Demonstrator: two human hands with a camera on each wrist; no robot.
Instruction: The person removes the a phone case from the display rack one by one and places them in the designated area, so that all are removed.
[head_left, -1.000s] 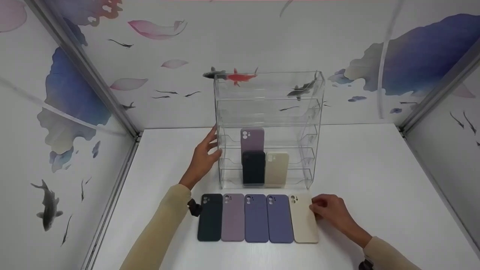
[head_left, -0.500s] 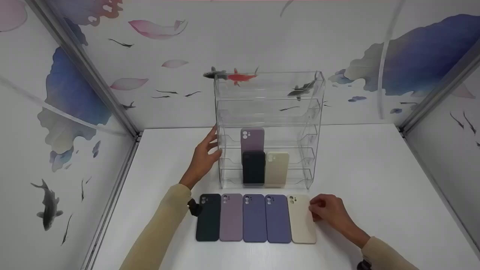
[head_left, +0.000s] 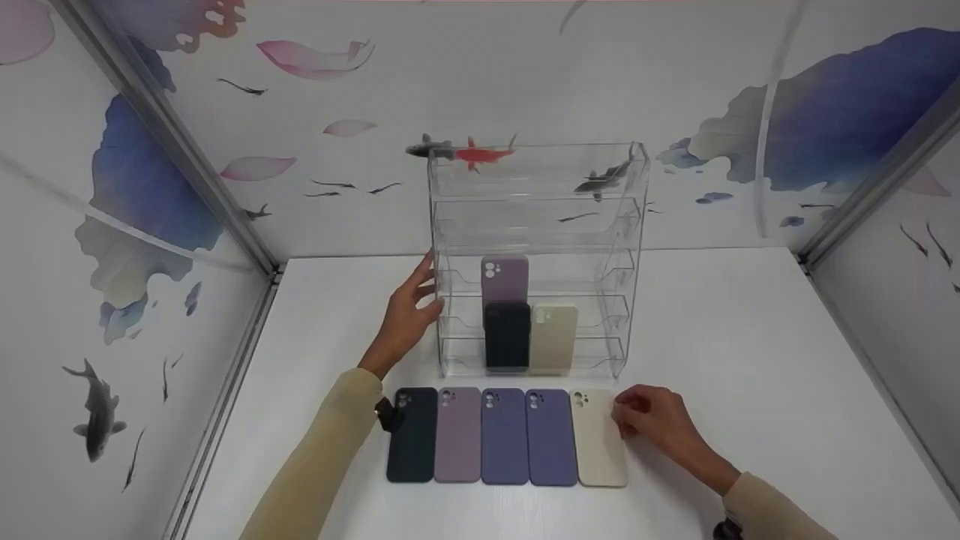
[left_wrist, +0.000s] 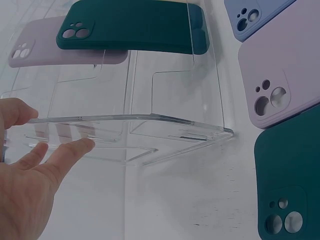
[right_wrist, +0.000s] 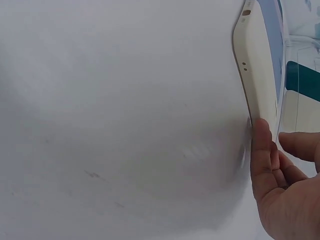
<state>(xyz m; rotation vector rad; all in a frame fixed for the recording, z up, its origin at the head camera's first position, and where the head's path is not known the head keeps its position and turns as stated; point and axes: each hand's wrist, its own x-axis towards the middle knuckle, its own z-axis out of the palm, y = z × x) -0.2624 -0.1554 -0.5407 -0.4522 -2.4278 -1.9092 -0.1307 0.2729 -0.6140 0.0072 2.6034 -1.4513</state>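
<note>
My left hand [head_left: 405, 319] touches the left side of a clear acrylic tiered rack [head_left: 615, 271], fingers spread along its side panel [left_wrist: 115, 118]. At the right end of a row of phone cases, my right hand [head_left: 654, 416] has its fingertips against the long edge of a cream phone case [head_left: 600, 442]; its thumb [right_wrist: 298, 144] stands apart from that case. Left of the cream case lie two blue-purple phone cases [head_left: 504, 439], a mauve phone case [head_left: 458, 439] and a dark green phone case [head_left: 412, 439], flat and side by side.
Inside the rack, another dark green case [head_left: 508, 337] and a cream case [head_left: 554, 339] stand on the lowest tier, with a mauve case [head_left: 505, 279] behind and above. White printed panels [head_left: 525, 67] enclose the white table [head_left: 720, 322] at the back and sides.
The whole row of flat cases has slid a little to the left, with my right hand moving along at its right end. The left hand and the rack have stayed put.
</note>
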